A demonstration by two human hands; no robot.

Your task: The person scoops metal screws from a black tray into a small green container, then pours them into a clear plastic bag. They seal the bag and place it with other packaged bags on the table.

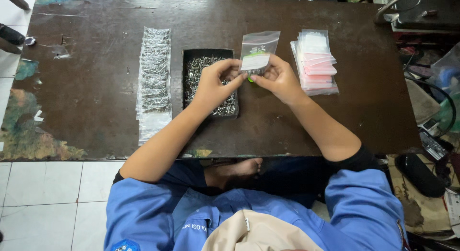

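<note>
One head camera looks steeply down, fairly near, onto the dark table and lap.

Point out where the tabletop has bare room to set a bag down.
Bare wood lies left of the row of filled bags, and on the table right of the empty-bag stack. It is crowded mid-table: tray of screws, both hands holding a small bag.

- The lower part of the small clear bag is hidden behind the fingers.
- Contents of the black tray, centre frame, too small to tell apart.
</note>
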